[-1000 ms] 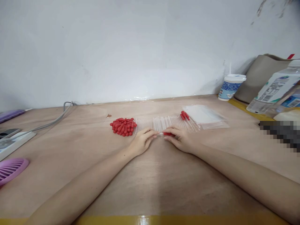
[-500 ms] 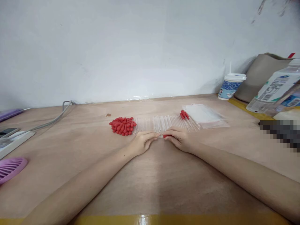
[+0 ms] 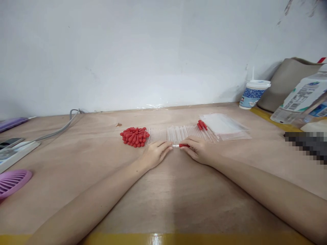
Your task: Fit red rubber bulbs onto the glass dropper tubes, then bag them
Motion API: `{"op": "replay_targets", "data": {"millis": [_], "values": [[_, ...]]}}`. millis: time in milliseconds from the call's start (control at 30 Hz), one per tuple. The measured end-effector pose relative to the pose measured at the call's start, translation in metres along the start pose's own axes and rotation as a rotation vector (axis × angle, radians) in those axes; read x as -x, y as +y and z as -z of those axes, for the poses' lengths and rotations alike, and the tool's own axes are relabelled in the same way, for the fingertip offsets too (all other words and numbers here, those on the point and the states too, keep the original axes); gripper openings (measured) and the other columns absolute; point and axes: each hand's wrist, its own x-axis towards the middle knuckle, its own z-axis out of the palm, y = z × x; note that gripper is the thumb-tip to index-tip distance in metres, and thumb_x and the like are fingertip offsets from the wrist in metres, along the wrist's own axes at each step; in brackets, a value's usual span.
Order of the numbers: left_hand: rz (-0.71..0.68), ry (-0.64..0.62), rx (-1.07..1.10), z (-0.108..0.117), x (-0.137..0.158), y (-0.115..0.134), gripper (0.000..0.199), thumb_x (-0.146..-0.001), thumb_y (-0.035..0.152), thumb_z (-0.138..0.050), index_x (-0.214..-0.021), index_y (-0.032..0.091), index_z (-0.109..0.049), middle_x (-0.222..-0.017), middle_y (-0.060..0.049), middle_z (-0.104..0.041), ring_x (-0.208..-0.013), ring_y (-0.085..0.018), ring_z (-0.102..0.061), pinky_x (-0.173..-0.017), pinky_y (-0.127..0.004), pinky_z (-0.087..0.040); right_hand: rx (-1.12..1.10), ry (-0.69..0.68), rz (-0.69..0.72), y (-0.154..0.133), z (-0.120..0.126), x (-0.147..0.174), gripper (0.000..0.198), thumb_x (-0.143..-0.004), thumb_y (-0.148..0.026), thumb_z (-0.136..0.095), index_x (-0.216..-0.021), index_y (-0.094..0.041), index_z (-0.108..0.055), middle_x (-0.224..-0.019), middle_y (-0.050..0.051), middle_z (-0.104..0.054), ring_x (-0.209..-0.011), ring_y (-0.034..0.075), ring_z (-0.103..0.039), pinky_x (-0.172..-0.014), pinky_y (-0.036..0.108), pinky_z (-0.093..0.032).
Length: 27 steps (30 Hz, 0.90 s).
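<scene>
My left hand pinches a thin clear tube low over the table. Facing it, my right hand has its fingers closed on a red rubber dropper bulb, at the tube's right end. Whether the tube sits inside the bulb is too small to tell. Behind my hands lies a row of clear dropper tubes. Left of the row is a heap of red bulbs. At the right end, several red bulbs appear to be on tubes.
Clear plastic bags lie behind my right hand. Farther right stand a lidded paper cup, a plastic bottle and a grey-brown container. A grey cable, a white power strip and a pink slatted object are at left.
More of the red bulb and of the clear tube shows between my fingers. My hands stay in nearly the same place, and the whole view has shifted slightly.
</scene>
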Motion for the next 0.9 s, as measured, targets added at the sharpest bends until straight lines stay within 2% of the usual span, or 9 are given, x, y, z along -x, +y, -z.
{"op": "replay_targets", "data": {"millis": [200,500,900], "values": [[0.104,-0.113,0.019,0.0097,0.0033,-0.0008,0.027,-0.089,0.025,-0.042,-0.104,0.013,-0.06,-0.081,-0.007,-0.062,-0.068,-0.013,-0.059,-0.063,-0.025,-0.049,-0.067,-0.034,-0.091,0.0035,0.0064,0.0026,0.013,-0.083,-0.02,-0.05,-0.092,-0.018,-0.059,-0.082,0.005,-0.063,-0.072,0.013,-0.057,-0.065,0.025,-0.047],[0.053,-0.051,0.063,0.0056,0.004,-0.0013,0.026,-0.088,0.025,-0.043,-0.101,0.012,-0.062,-0.069,-0.004,-0.06,-0.058,-0.011,-0.054,-0.056,-0.022,-0.046,-0.123,-0.035,-0.15,0.0038,0.0053,0.0032,0.011,-0.083,-0.02,-0.05,-0.086,-0.019,-0.06,-0.079,0.003,-0.063,-0.07,0.012,-0.057,-0.064,0.024,-0.046],[-0.048,-0.018,0.056,0.007,0.0026,0.0009,0.024,-0.087,0.019,-0.044,-0.099,0.01,-0.063,-0.073,-0.007,-0.063,-0.059,-0.011,-0.057,-0.055,-0.021,-0.048,-0.128,-0.104,-0.136,0.0009,0.0031,0.0055,0.014,-0.084,-0.024,-0.049,-0.09,-0.019,-0.061,-0.081,0.003,-0.063,-0.072,0.011,-0.058,-0.065,0.023,-0.045]]}}
